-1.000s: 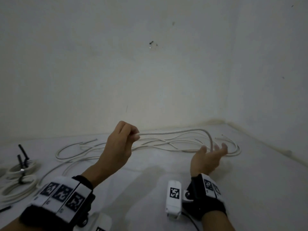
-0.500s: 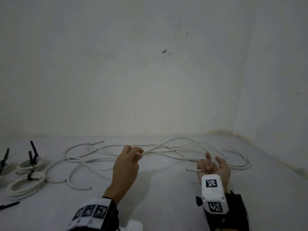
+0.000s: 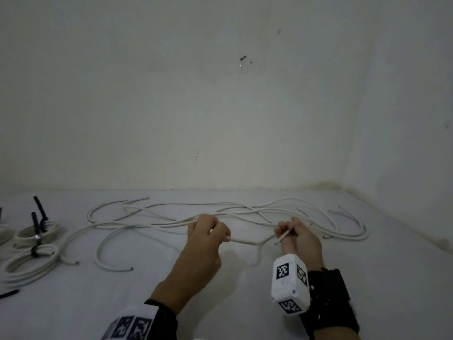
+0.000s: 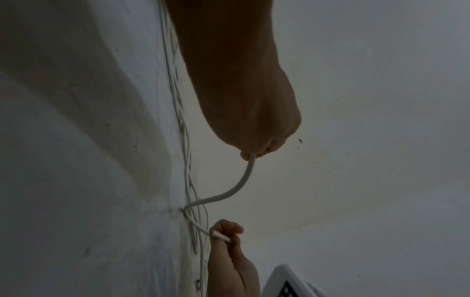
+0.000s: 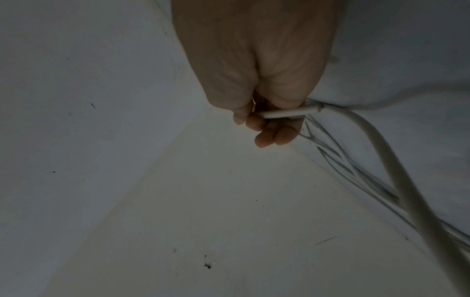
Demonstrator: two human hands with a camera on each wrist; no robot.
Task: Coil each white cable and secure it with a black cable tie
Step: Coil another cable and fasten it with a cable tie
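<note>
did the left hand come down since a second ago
Yes. The left hand was raised, level with the foot of the wall; now it is low over the table, still pinching the white cable.

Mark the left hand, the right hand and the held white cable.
left hand [image 3: 203, 241], head view, back of the hand.
right hand [image 3: 302, 238], head view, back of the hand.
held white cable [image 3: 245, 241], head view, span sagging between the hands.

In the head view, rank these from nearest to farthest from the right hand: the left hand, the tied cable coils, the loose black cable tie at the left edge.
From the right hand:
1. Left hand, just to its left, holding the same white cable.
2. Tied cable coils, far left.
3. Loose black cable tie, at the left edge, nearer the camera than the coils.
</note>
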